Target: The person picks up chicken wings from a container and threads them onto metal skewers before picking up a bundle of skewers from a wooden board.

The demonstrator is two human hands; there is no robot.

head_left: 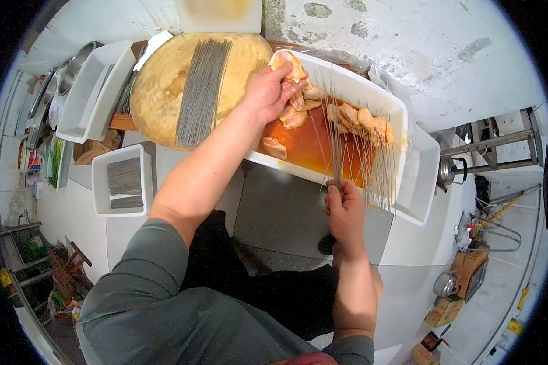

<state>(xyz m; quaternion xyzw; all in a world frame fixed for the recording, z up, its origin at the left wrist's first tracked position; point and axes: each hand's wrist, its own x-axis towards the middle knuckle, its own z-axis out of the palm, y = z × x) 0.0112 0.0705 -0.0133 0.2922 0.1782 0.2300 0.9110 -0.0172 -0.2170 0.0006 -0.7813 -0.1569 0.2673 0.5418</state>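
Note:
My left hand is closed around a raw, marinated chicken piece, perhaps a wing, over the left end of a long white tub. Below my fingers, more loose chicken pieces lie in orange-red marinade. My right hand, at the tub's near side, pinches the lower ends of several thin metal skewers that point up over the tub. To their right, a row of chicken pieces sits on other skewers, whose bare ends hang over the near rim.
A round wooden chopping block carries a thick bundle of skewers. A smaller white bin on the floor holds more skewers. An oblong white tray stands at left, another white container at right, with a kettle beyond.

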